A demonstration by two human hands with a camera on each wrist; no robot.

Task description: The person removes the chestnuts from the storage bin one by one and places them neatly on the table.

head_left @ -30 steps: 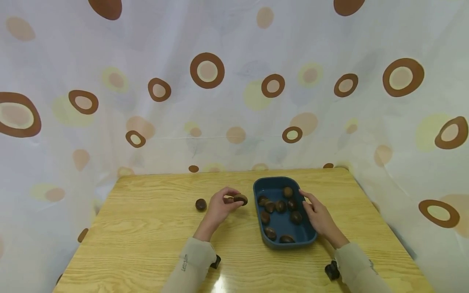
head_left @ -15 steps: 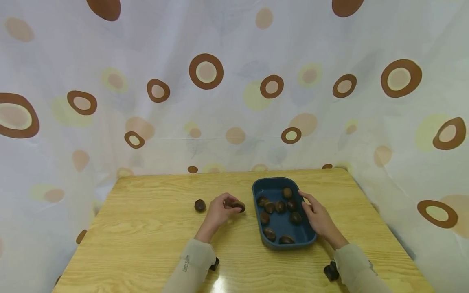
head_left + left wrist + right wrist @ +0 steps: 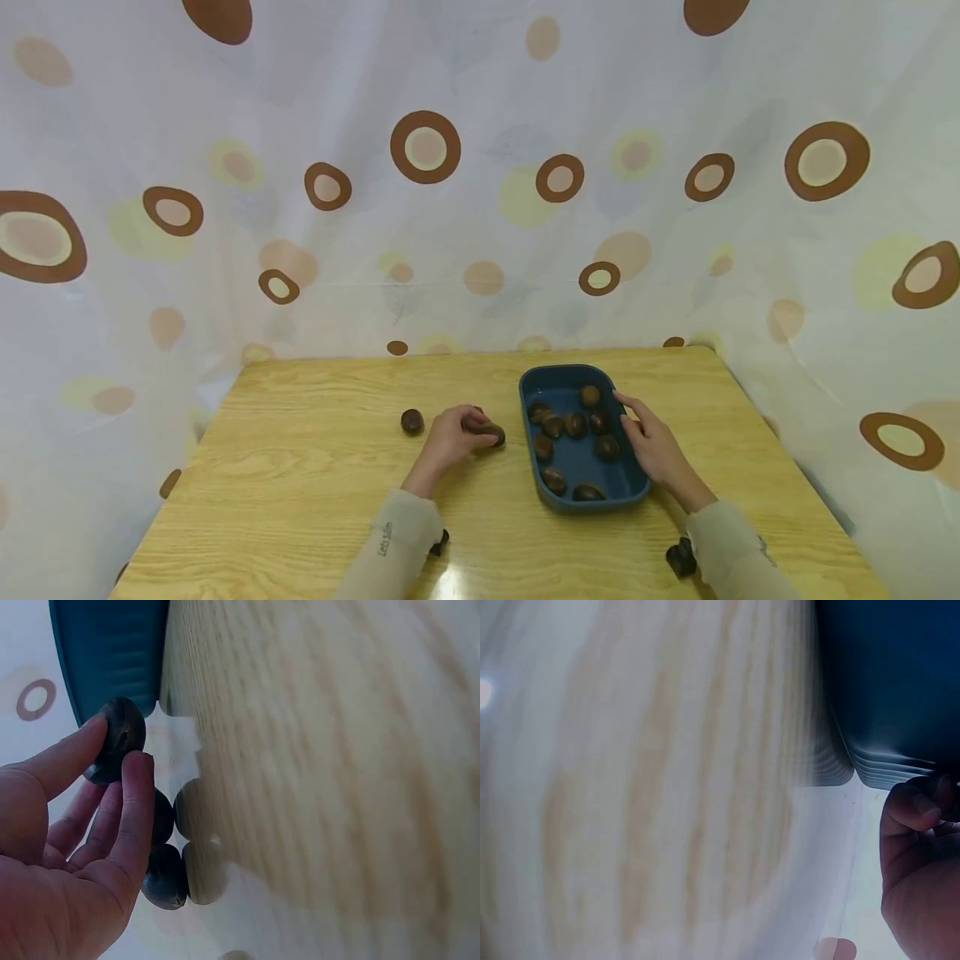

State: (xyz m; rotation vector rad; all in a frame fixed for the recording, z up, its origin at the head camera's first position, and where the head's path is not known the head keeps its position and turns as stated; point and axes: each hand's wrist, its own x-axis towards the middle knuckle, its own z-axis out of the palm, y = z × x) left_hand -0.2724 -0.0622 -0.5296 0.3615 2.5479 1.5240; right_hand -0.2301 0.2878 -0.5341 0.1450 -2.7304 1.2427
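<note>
My left hand [image 3: 453, 437] pinches a dark brown, smooth oval nut-like piece [image 3: 120, 739] between thumb and fingers, low over the table left of the bin. Beyond my fingers in the left wrist view, two more such pieces lie on the table; the front one [image 3: 165, 886] shows best and the other is partly hidden. One loose piece [image 3: 412, 422] sits left of my left hand in the head view. A deep blue rectangular bin [image 3: 576, 507] holds several of these pieces. My right hand [image 3: 658, 450] holds the bin's right side at the rim, with thumb and index finger there.
The pale wooden table [image 3: 315, 467] carries everything, its far edge close to a spotted curtain [image 3: 480, 208]. Black wrist devices hang under both sleeves, one of them at the right cuff [image 3: 681, 557].
My left hand has come down toward the table with the oval piece in its fingers. The right hand and the bin stay where they were.
</note>
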